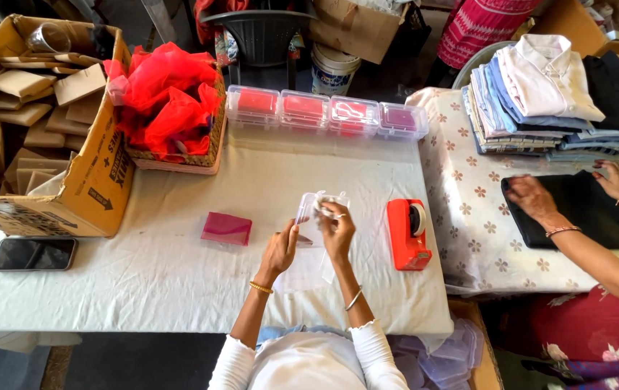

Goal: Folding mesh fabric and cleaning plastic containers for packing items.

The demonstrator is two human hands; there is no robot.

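Observation:
Both my hands hold a small clear plastic box (314,209) above the white-covered table (179,267). My left hand (281,249) grips its lower left edge. My right hand (337,230) grips its right side, fingers curled over the top. A folded pink cloth (227,228) lies on the table just left of my hands. An orange tape dispenser (407,232) stands to the right of my right hand.
Several clear boxes with pink cloth inside (326,113) line the table's far edge. A basket of red net fabric (170,108) and a cardboard box of card pieces (38,123) sit far left. A phone (33,253) lies near left. Another person's hands (533,196) press black cloth at right, beside stacked shirts (533,94).

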